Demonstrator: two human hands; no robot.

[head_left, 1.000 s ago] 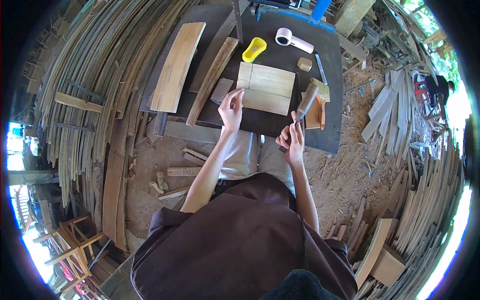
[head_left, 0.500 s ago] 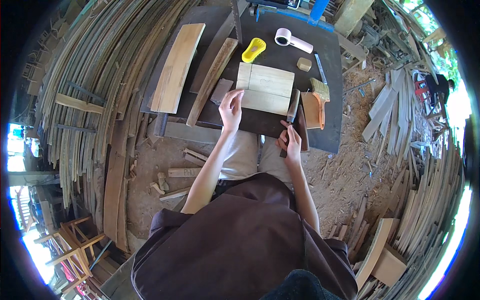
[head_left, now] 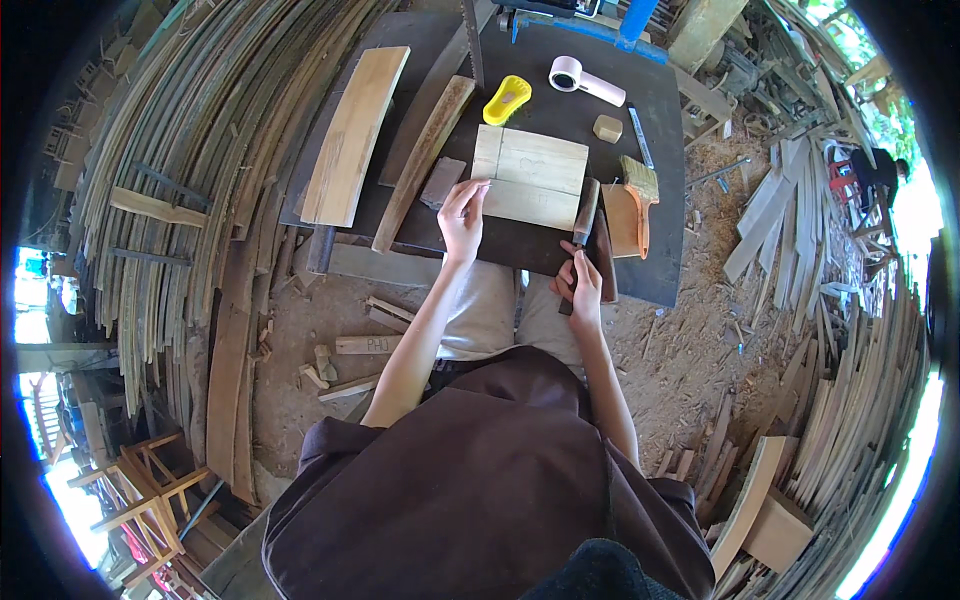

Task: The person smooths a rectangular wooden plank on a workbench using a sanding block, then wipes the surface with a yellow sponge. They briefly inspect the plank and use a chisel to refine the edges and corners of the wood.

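Note:
My right hand (head_left: 582, 284) is closed around the dark flat blade of a chisel (head_left: 588, 208) at the table's near edge. The chisel's wooden handle points away from me, alongside the right edge of a pale wooden board (head_left: 545, 170). Pencil-like lines and a faint heart-shaped outline mark the board. My left hand (head_left: 461, 222) is at the board's left edge, its fingers bent and fingertips together. Whether anything is pinched between them is hidden. A brownish block (head_left: 442, 183) lies just left of that hand.
On the dark table (head_left: 520, 245) are a long plank (head_left: 358, 135), a wooden bar (head_left: 425, 165), a yellow holder (head_left: 507, 99), a pale pink handheld fan (head_left: 588, 82), a small wood block (head_left: 607, 128) and a brush (head_left: 640, 200). Stacked timber (head_left: 190, 120) lines the left side.

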